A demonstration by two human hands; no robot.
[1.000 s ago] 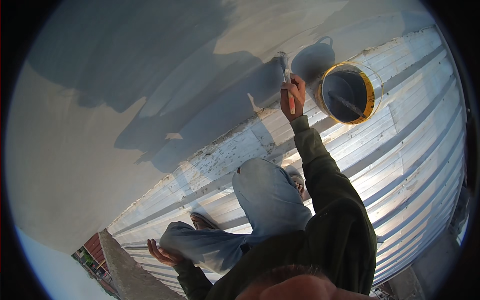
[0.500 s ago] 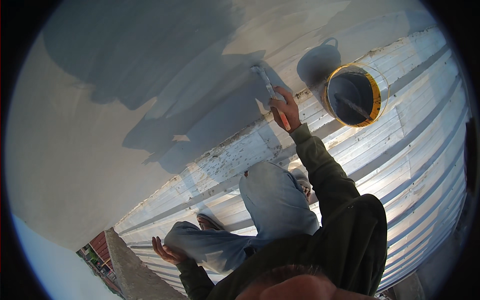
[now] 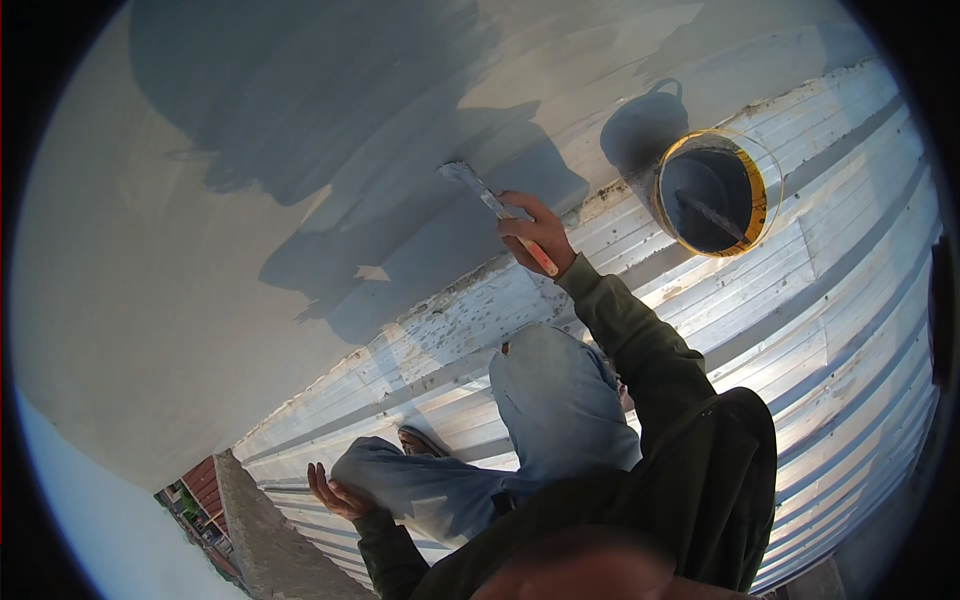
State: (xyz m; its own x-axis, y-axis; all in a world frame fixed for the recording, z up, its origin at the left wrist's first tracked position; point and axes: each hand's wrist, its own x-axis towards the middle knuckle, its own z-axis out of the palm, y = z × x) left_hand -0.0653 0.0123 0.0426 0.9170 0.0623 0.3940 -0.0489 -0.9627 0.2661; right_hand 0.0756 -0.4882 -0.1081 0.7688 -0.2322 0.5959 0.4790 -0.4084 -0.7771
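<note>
My right hand [image 3: 535, 230] grips a paintbrush [image 3: 490, 200] with a pale, paint-smeared handle that has orange-red near its end. The brush head is against a grey plastered wall [image 3: 180, 320], in the shadowed area. To the right of that hand stands a yellow bucket [image 3: 762, 200] of dark grey liquid, with a stick [image 3: 712, 215] lying in it. My left hand [image 3: 335, 492] rests palm up beside my bent left knee at the lower left, fingers loosely curled and apart, with nothing visible in it.
I squat on a ribbed metal roof [image 3: 850, 320] that meets the wall along a rough, speckled seam. At the lower left are a concrete ledge [image 3: 265, 540], open sky and a red structure [image 3: 200, 485] below.
My right hand and the brush have moved left and a little down along the wall, the brush tilting further left. My left hand stays by my knee; the view has shifted slightly.
</note>
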